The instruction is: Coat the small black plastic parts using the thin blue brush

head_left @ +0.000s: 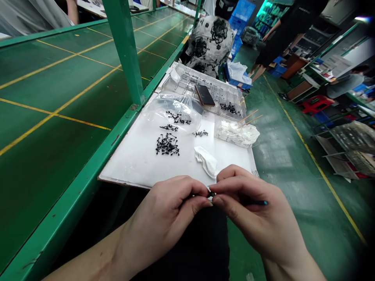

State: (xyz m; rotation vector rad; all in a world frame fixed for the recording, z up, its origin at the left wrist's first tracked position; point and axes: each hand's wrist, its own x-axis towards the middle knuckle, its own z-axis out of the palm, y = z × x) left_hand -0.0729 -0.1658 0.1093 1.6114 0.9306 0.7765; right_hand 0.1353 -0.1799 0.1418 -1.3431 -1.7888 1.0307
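Observation:
My left hand (166, 212) and my right hand (254, 212) meet fingertip to fingertip just below the near edge of a white board (131, 160). Both pinch a tiny black part (211, 194) between thumbs and forefingers. My right hand also holds a thin dark stick with a blue tip (258, 202). On the board lie a pile of small black parts (167, 145), smaller clusters (169, 127), and a crumpled white cloth (206, 160) close to my hands.
A clear plastic bag (172, 111) with black parts, a clear compartment tray (205, 88) with a phone (204, 95) on it, and a small box of white swabs (236, 132) sit further back. A green table (58, 97) with a post (125, 50) lies left. People stand behind.

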